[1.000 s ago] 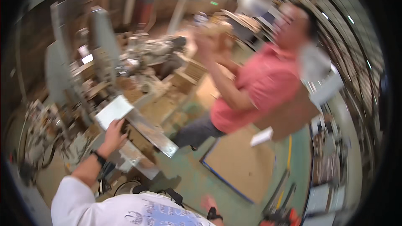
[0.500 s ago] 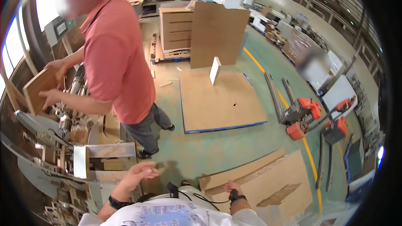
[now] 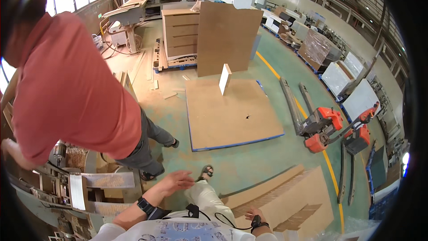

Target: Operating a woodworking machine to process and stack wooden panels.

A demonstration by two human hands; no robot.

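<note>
My left hand (image 3: 177,182) reaches out in front of me with its fingers stretched and nothing in it. It is nearest to the co-worker's leg and my own sandalled foot (image 3: 206,171). Lower right, my right hand (image 3: 255,214) hangs empty above flat cardboard sheets (image 3: 307,205), its fingers loosely apart. Both wrists wear dark bands. A co-worker in a red shirt (image 3: 76,89) leans over the woodworking machine (image 3: 107,180) at the left. The co-worker's hands are mostly hidden.
Ahead lies a low pallet topped with a brown board (image 3: 232,120), with a white panel (image 3: 224,79) upright on it. Beyond stand a drawer cabinet (image 3: 180,35) and a large brown sheet (image 3: 227,40). Red pallet jacks (image 3: 325,125) stand at right; wood scraps (image 3: 170,95) litter the floor.
The co-worker has moved left and nearer, and the wooden panel in their hands is now out of sight. My left hand has shifted right, and my foot has come forward.
</note>
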